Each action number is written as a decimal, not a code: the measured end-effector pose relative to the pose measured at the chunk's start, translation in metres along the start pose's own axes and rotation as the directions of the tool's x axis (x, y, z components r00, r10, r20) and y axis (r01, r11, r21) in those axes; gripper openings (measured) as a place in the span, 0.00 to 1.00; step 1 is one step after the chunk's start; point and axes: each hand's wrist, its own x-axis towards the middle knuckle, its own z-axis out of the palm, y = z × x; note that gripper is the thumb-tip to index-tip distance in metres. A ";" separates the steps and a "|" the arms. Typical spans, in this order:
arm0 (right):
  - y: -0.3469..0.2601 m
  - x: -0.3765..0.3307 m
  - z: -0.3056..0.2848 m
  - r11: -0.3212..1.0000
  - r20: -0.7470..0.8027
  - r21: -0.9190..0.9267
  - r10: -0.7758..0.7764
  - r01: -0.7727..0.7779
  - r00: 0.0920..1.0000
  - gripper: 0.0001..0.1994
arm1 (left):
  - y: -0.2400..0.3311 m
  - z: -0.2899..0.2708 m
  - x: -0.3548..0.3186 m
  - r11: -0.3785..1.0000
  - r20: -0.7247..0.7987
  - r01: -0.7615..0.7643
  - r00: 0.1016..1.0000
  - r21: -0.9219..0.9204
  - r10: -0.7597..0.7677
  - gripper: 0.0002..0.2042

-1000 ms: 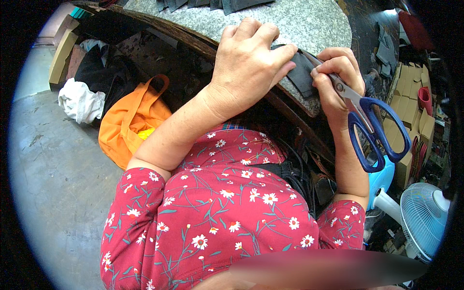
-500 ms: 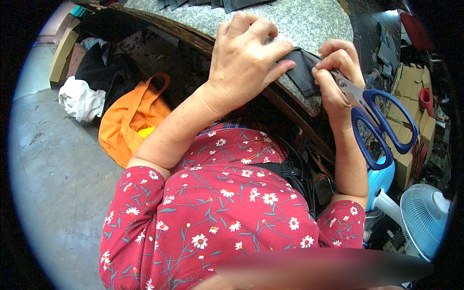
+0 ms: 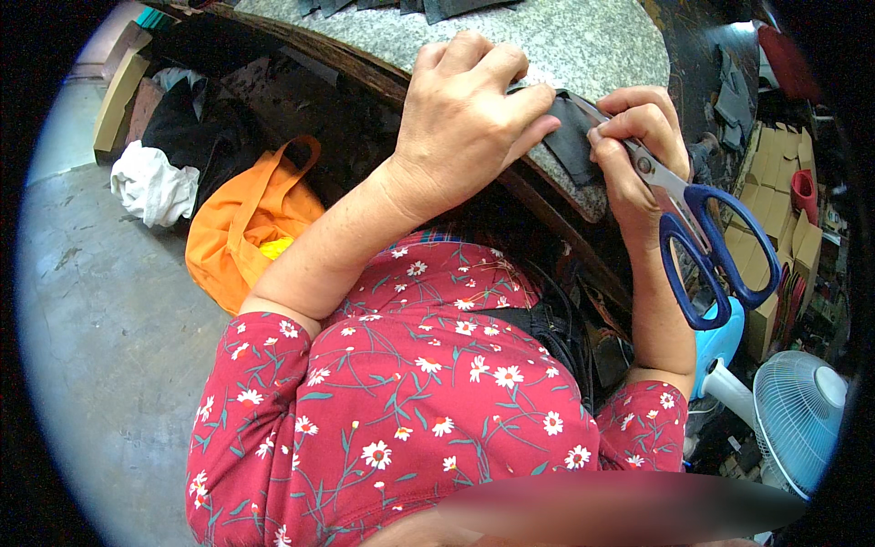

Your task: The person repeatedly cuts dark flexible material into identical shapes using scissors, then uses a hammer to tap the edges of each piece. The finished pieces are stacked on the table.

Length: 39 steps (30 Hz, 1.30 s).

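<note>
My left hand is closed at the edge of the granite tabletop, thumb and index finger pinching a small dark fabric piece. Part of that piece is covered by the fingers. My right hand grips a pair of scissors by the metal near the pivot, not by the loops. The blue handle loops stick out past the wrist toward the lower right. The narrow blade end points up-left and reaches the fabric's upper right edge; whether it touches the cloth I cannot tell.
More dark fabric pieces lie along the far side of the speckled stone tabletop. An orange bag and a white cloth are on the floor at left. At right stand cardboard boxes and a blue-and-white fan.
The scissors' handle loops have swung slightly down and to the left. My right hand has shifted a little, and my left hand has moved only slightly, still pinching the fabric.
</note>
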 end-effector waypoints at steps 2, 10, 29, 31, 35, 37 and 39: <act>-0.002 0.001 0.000 1.000 0.027 0.003 0.012 -0.012 1.000 0.06 | 0.000 -0.001 0.000 1.000 0.008 -0.003 1.000 0.006 0.003 0.12; 0.002 0.000 0.002 1.000 0.014 0.007 0.020 -0.020 1.000 0.05 | -0.001 0.001 -0.001 1.000 -0.002 0.000 1.000 -0.009 0.000 0.11; 0.004 0.004 0.005 0.999 0.045 0.013 -0.035 0.035 0.998 0.06 | -0.001 0.002 -0.003 1.000 0.005 0.020 1.000 -0.010 -0.020 0.12; 0.004 0.005 0.005 0.998 0.057 0.017 -0.056 0.055 0.997 0.06 | -0.003 0.003 -0.003 0.999 -0.006 0.022 1.000 -0.029 -0.023 0.11; 0.003 0.004 0.005 0.996 0.100 -0.036 -0.081 0.085 0.992 0.06 | -0.010 0.005 -0.001 0.996 -0.028 0.032 0.999 -0.081 -0.034 0.08; 0.004 0.003 0.005 0.998 0.096 -0.031 -0.051 0.055 0.994 0.06 | -0.013 0.006 0.000 0.995 -0.029 0.020 0.999 -0.103 -0.023 0.07; 0.005 0.002 0.005 1.000 0.072 0.017 0.004 -0.006 0.997 0.06 | -0.014 0.005 0.001 0.992 -0.036 -0.013 0.999 -0.125 0.008 0.06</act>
